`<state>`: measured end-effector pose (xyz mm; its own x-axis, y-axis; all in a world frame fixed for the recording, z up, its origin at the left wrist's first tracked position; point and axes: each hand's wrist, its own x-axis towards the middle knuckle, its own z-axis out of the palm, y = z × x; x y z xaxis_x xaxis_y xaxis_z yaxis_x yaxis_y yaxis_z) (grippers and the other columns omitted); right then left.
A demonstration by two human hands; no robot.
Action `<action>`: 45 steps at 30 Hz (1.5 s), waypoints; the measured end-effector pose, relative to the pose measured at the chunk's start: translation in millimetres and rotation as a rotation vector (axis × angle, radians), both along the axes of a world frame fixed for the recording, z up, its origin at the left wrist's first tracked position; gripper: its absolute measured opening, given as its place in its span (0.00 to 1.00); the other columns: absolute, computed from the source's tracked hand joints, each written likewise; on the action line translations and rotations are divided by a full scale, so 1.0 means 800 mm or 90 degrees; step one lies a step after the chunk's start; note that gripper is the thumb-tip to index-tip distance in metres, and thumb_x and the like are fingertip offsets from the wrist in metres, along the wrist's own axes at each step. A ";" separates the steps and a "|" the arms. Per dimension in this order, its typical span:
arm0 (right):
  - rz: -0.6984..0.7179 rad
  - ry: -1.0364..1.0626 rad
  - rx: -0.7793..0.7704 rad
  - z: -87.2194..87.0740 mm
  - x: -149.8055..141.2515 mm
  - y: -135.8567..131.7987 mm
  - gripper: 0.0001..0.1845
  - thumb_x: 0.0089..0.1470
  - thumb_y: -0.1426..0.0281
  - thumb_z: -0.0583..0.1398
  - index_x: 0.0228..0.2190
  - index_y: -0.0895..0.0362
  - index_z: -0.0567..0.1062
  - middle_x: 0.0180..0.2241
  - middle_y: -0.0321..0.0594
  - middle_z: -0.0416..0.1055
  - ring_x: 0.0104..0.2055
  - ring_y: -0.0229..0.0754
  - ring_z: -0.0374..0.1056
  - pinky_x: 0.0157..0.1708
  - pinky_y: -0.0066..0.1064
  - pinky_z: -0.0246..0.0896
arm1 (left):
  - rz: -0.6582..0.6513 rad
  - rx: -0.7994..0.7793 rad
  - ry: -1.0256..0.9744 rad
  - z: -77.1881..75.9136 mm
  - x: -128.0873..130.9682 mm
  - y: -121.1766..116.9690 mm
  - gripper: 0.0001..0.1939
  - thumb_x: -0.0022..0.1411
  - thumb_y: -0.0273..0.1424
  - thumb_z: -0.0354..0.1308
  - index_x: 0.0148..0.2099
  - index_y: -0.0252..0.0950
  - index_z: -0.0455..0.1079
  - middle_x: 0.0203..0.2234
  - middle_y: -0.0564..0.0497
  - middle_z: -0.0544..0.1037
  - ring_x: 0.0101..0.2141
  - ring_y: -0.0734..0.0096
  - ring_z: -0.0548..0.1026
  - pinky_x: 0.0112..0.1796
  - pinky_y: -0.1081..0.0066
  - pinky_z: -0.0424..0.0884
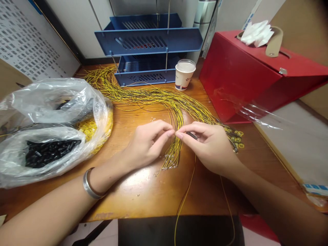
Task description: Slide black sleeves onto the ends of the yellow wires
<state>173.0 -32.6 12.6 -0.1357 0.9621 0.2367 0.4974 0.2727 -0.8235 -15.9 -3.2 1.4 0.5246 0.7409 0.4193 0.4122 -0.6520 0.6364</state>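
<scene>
Over a bundle of thin yellow and dark wires (176,111), my two hands meet fingertip to fingertip. My left hand (155,140) pinches thumb against forefinger; whatever lies between them is too small to make out. My right hand (208,141) is closed too, with a small black plastic piece (191,135) showing between its thumb and curled fingers. A loose yellow wire (188,191) hangs from below the right hand over the table's front edge. Just beneath my hands, the bundle's near ends carry small metal terminals (169,162). Yellow ring-shaped parts (238,139) sit on wire ends to the right.
Clear plastic bags (55,112) at left hold black parts (50,152) and yellow rings (88,130). Behind the wires stand a blue tiered tray (148,42) and a paper cup (183,77). A red tissue box (246,75) occupies the right side of the wooden table (123,201).
</scene>
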 end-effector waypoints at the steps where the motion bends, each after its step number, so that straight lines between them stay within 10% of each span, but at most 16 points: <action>1: 0.001 0.000 0.004 0.000 0.000 0.000 0.06 0.55 0.69 0.62 0.31 0.56 0.81 0.28 0.37 0.75 0.26 0.34 0.64 0.25 0.28 0.56 | -0.001 -0.009 0.004 0.001 0.000 0.000 0.07 0.67 0.29 0.52 0.37 0.33 0.70 0.28 0.53 0.74 0.28 0.77 0.69 0.33 0.77 0.64; 22: 0.014 0.007 0.012 0.001 -0.001 -0.001 0.05 0.54 0.72 0.62 0.29 0.57 0.80 0.27 0.36 0.75 0.24 0.32 0.62 0.23 0.26 0.55 | 0.050 -0.095 -0.032 -0.006 0.004 0.002 0.23 0.70 0.34 0.49 0.21 0.33 0.61 0.14 0.58 0.63 0.18 0.82 0.61 0.24 0.76 0.57; 32: -0.025 0.036 -0.030 0.001 0.000 0.003 0.06 0.53 0.70 0.63 0.28 0.55 0.81 0.25 0.36 0.76 0.24 0.33 0.63 0.22 0.26 0.55 | 0.034 0.045 -0.022 -0.011 0.000 0.003 0.12 0.63 0.28 0.59 0.49 0.34 0.73 0.39 0.49 0.81 0.28 0.77 0.74 0.34 0.76 0.70; 45: -0.001 0.042 -0.051 0.006 0.000 0.000 0.06 0.53 0.70 0.63 0.29 0.57 0.81 0.26 0.36 0.77 0.24 0.33 0.65 0.23 0.26 0.57 | 0.005 0.046 -0.036 -0.005 0.000 0.002 0.04 0.64 0.26 0.57 0.38 0.32 0.73 0.27 0.53 0.76 0.25 0.81 0.69 0.29 0.78 0.64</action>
<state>173.3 -32.4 17.0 -0.1203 0.9786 0.1668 0.4426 0.2033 -0.8734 -15.6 -1.5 -2.6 0.4927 0.7122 0.5001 0.3824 -0.6934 0.6107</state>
